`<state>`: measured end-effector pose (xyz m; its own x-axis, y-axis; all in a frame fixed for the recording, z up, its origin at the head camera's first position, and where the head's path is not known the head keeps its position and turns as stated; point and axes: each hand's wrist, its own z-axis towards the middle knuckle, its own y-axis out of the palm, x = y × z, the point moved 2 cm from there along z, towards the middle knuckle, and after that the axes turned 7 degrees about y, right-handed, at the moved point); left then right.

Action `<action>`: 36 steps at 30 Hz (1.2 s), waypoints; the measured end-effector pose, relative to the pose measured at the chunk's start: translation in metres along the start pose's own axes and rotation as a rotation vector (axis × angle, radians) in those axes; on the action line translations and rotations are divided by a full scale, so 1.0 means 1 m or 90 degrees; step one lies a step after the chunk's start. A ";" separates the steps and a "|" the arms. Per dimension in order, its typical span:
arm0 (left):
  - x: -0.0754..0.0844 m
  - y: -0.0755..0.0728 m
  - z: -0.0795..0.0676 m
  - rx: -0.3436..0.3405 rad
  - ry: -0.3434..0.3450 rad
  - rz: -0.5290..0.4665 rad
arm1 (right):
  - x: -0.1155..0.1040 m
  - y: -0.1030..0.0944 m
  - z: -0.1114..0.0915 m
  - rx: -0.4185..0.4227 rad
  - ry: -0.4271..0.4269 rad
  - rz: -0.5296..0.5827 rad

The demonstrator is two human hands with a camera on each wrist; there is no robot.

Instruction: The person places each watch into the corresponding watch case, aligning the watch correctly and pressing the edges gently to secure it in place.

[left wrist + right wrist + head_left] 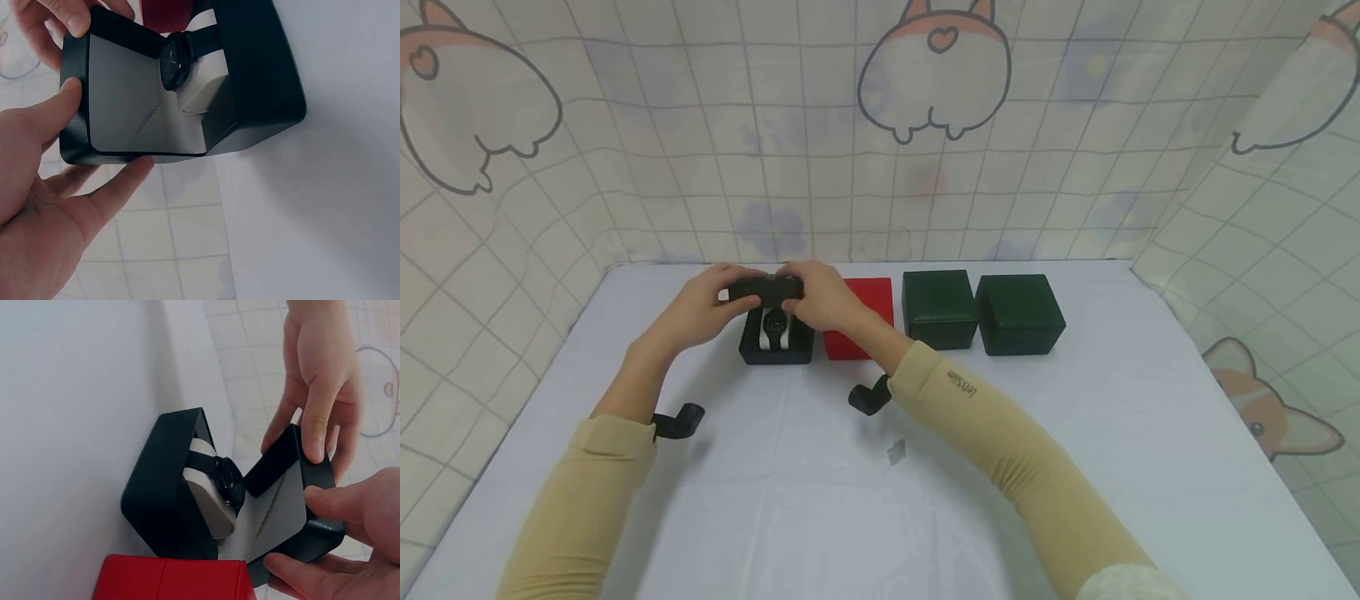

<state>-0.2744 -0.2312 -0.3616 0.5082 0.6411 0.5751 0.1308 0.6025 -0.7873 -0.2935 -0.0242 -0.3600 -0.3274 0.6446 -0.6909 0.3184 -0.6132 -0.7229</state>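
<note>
A black watch box (777, 357) stands at the back left of the table with its hinged lid (766, 288) raised. Inside, a black wristwatch (774, 322) is strapped round a white cushion (204, 87). My left hand (700, 307) grips one side of the lid, thumb on its front edge and fingers behind. At the other side, my right hand (826, 293) holds the same lid between thumb and fingers. Pale lining (284, 509) shows within the lid in both wrist views. The box's base rests on the table, untouched by the hands.
Right beside the watch box sits a red box (868, 293), partly covered by my right arm. Two dark green boxes (938, 308) (1019, 315) stand farther right in the same row. A small grey scrap (897, 452) lies mid-table. A tiled-pattern cloth wall (820, 183) borders the back edge.
</note>
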 end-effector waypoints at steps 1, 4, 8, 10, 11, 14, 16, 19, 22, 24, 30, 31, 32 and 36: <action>0.000 0.000 0.000 0.002 -0.001 -0.004 | 0.000 0.000 -0.001 0.001 -0.001 0.000; -0.001 0.001 -0.002 0.006 0.000 -0.014 | -0.001 0.002 -0.002 0.006 -0.007 -0.008; 0.000 0.002 -0.006 0.008 0.001 -0.020 | -0.002 0.004 -0.004 0.010 -0.009 -0.014; 0.001 0.003 -0.008 0.012 0.003 -0.023 | -0.003 0.005 -0.007 0.009 -0.006 -0.015; 0.002 0.003 -0.008 0.015 0.006 -0.023 | -0.003 0.005 -0.008 0.010 -0.006 -0.015; 0.001 0.005 -0.010 0.026 0.014 -0.027 | -0.004 0.006 -0.010 0.010 -0.010 -0.025; -0.001 0.007 -0.011 0.037 0.019 -0.027 | -0.004 0.007 -0.010 0.011 -0.016 -0.029; -0.004 0.010 -0.012 0.047 0.020 -0.028 | -0.005 0.007 -0.012 0.014 -0.022 -0.031; -0.005 0.013 -0.013 0.056 0.020 -0.027 | -0.006 0.008 -0.015 0.015 -0.024 -0.033; -0.006 0.014 -0.014 0.061 0.021 -0.026 | -0.007 0.009 -0.016 0.017 -0.024 -0.038; -0.007 0.017 -0.016 0.072 0.021 -0.021 | -0.006 0.013 -0.017 0.027 -0.030 -0.040; -0.007 0.018 -0.017 0.072 0.021 -0.018 | -0.005 0.014 -0.017 0.028 -0.032 -0.039; -0.007 0.019 -0.018 0.072 0.021 -0.016 | -0.005 0.015 -0.017 0.029 -0.032 -0.038; -0.007 0.021 -0.021 0.073 0.031 -0.008 | -0.004 0.021 -0.019 0.032 -0.024 -0.038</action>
<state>-0.2573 -0.2334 -0.3869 0.5479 0.6108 0.5716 0.0411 0.6628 -0.7477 -0.2686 -0.0303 -0.3725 -0.3783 0.6629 -0.6461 0.2532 -0.5973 -0.7610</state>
